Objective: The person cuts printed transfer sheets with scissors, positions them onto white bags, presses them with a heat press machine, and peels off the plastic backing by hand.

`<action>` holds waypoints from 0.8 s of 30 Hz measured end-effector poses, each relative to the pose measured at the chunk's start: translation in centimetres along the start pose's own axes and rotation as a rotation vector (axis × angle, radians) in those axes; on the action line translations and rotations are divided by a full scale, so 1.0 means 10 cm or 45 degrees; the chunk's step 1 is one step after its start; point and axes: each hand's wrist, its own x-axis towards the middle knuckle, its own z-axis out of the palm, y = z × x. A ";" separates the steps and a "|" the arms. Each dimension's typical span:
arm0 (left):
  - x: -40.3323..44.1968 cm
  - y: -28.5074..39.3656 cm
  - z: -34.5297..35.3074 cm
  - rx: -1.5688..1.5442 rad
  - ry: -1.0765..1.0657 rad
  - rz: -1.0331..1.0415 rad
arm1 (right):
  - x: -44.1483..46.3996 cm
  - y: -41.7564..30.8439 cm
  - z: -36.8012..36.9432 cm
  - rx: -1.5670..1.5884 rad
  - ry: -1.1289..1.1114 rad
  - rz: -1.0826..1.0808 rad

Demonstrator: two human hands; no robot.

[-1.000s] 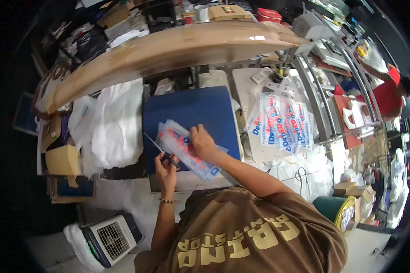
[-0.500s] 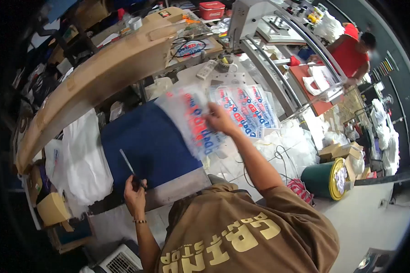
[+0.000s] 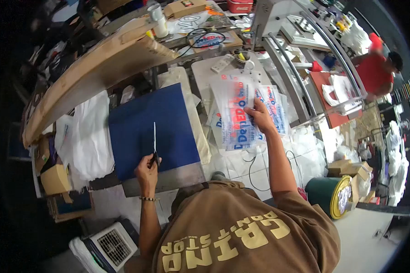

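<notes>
and here's the right hand out over the pale worktop, closed on the right side of a clear printed sheet, which sits over the pile of similar sheets; whether they touch, can't tell. across to the left, the left hand grips the dark handle of what look like scissors, blade pointing far, above the blue board. the step in hand looks like handling a sheet at the pile; laying it flat would call for a gentle release, blade well clear.
</notes>
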 end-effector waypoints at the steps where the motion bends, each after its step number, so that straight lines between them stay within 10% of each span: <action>1: -0.02 -0.05 -0.01 0.013 0.026 -0.017 | 0.01 0.00 0.04 0.082 -0.015 0.019; 7: -0.11 0.12 -0.01 -0.190 0.017 -0.131 | 0.17 0.27 -0.14 -0.354 0.013 -0.147; 15: -0.05 1.32 1.40 -0.308 -0.325 0.448 | 0.28 1.01 -0.84 -0.433 0.433 0.215; 24: 0.49 0.90 3.10 0.678 -0.764 0.752 | 0.41 1.47 -0.76 -1.262 0.457 -0.230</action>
